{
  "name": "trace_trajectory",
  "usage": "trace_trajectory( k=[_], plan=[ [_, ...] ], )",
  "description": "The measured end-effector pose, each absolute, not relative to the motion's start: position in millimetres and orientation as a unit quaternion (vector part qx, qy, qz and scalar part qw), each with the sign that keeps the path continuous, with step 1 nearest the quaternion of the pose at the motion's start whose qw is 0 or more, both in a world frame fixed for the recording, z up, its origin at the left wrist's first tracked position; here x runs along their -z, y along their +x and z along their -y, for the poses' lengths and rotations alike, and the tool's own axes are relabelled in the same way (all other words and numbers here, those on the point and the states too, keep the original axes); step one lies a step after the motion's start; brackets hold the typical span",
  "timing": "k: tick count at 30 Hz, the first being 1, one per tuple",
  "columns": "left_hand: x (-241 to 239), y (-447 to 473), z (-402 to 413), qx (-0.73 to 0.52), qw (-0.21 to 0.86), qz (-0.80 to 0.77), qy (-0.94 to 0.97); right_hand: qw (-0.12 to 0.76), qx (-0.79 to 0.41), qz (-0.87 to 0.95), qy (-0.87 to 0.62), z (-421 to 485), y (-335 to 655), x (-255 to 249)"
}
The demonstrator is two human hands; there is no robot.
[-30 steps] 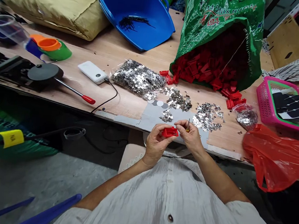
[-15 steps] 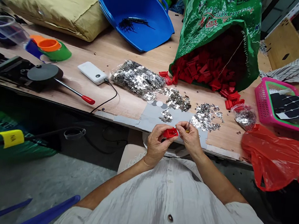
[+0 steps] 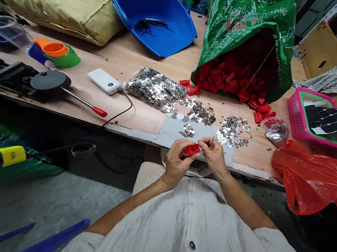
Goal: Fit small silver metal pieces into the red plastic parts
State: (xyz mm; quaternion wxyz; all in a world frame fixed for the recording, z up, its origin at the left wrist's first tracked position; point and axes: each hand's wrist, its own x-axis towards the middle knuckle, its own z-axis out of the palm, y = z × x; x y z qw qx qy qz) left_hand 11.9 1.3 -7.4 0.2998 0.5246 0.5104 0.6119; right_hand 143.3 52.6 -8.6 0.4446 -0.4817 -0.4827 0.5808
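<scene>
My left hand [image 3: 177, 161] is closed around a small hollow red plastic part [image 3: 192, 149], its open side turned up, just off the table's front edge. The thumb and index fingertip of my right hand [image 3: 214, 153] pinch together at the right end of that part; anything tiny between them is hidden. Tucked in the same hand is a thin tool [image 3: 212, 143] with a metal shaft and yellow handle, like a small screwdriver. Just beyond my hands, a little heap of shiny metal pieces [image 3: 187, 130] lies on a grey sheet [image 3: 168, 132].
A green sack [image 3: 249, 14] spills red plastic parts [image 3: 228, 76] onto the table. Larger metal piles [image 3: 232, 130] and a filled clear bag [image 3: 154, 88] lie nearby. A lever press [image 3: 49, 82] and power bank [image 3: 103, 81] stand left; a pink basket [image 3: 296, 115] and red bag [image 3: 317, 173] right.
Both hands stay almost in place, still gripping the red plastic part and the tool. Nothing on the table has visibly moved.
</scene>
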Motion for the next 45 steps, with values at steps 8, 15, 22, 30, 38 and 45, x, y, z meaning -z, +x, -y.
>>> trace_trajectory(
  k=[8,15,22,30,38,45],
  plan=[
    [12,8,-2,-0.603,0.267,-0.508,0.554,0.426,-0.532,0.547,-0.486,-50,153,7],
    [10,15,-2,-0.592,0.276,-0.515,0.556,0.473,-0.58,0.449,-0.489,-48,142,12],
    [12,12,-3,-0.596,0.264,-0.511,0.56,0.474,-0.615,0.405,-0.483,-44,137,15],
    [19,8,-4,-0.591,0.259,-0.518,0.562,0.43,-0.596,0.472,-0.487,-49,154,17],
    [22,10,-5,-0.556,0.263,-0.512,0.6,0.432,-0.607,0.474,-0.468,-54,155,16],
    [27,8,-4,-0.552,0.235,-0.506,0.619,0.342,-0.424,0.646,-0.535,-72,167,30]
  ],
)
